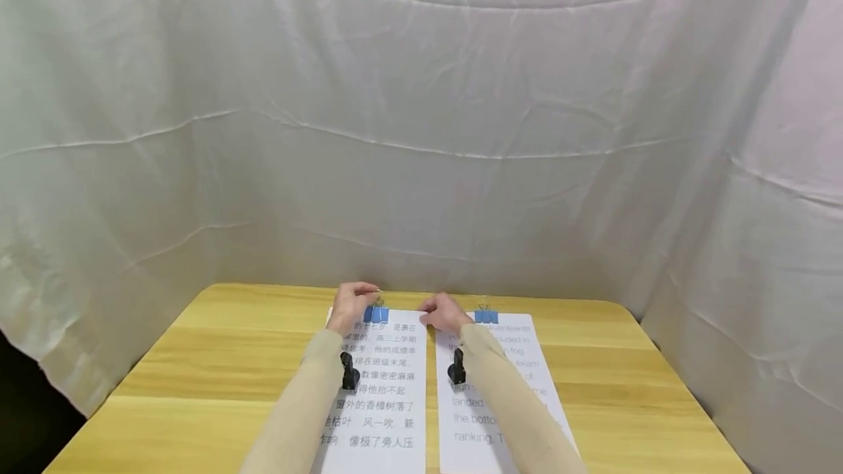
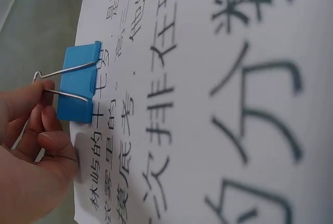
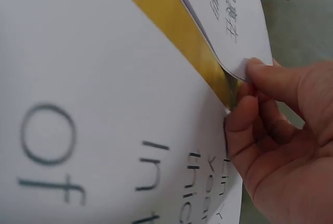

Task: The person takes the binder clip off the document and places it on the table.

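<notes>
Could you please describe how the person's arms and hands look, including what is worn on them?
The left sleeve and right sleeve are long, plain and cream-coloured. A small black device shows near the left wrist, and a similar one near the right. The left hand and right hand wear no gloves. I see no cables or printed markings.

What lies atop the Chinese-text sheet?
On the sheet: a blue clip at its top edge and, at one corner, the thumb of the right hand. In the head view, the left sleeve hides some text.
</notes>
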Demonstrator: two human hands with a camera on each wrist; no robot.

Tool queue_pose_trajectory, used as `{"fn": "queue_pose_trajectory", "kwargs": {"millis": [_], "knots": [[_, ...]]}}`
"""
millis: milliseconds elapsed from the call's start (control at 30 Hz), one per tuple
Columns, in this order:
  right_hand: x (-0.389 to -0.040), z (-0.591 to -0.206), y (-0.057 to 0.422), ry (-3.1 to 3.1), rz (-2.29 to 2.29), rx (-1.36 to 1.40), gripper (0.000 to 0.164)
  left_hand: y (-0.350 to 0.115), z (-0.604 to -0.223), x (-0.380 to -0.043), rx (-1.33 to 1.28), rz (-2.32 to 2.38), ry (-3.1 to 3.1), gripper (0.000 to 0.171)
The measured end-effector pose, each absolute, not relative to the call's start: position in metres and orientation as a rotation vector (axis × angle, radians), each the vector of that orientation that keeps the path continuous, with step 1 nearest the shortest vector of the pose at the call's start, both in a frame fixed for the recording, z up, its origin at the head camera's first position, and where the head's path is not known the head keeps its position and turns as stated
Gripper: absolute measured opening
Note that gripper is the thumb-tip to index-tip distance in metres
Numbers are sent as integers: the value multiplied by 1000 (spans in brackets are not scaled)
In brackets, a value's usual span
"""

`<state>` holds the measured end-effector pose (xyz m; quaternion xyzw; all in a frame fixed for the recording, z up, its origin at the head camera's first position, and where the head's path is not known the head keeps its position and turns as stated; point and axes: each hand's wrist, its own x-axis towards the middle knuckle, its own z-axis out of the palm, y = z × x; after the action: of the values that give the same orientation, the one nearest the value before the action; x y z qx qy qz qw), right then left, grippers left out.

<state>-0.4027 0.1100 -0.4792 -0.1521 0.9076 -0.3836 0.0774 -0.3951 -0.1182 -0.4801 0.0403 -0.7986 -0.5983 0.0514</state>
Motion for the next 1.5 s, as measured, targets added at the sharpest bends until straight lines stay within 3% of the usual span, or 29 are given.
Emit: {"fn": "queue_pose_trajectory", "kwargs": {"millis": [500,1133,1367,1500], "knots": [[-395,-484,103,2508,-1529,-266,28,-135,-471,-390,56,-1906,-2524,28],[-398,-496,96,2523,-1527,-278,25,-148,-474,-391,33,-1962,-2595,37],[-400,-494,94,2550,-1480,-321,27,-151,-470,-394,10,-1973,-2620,31],[-398,-495,95,2547,-1478,-307,26,-154,-470,-395,-24,-2035,-2622,45]]}}
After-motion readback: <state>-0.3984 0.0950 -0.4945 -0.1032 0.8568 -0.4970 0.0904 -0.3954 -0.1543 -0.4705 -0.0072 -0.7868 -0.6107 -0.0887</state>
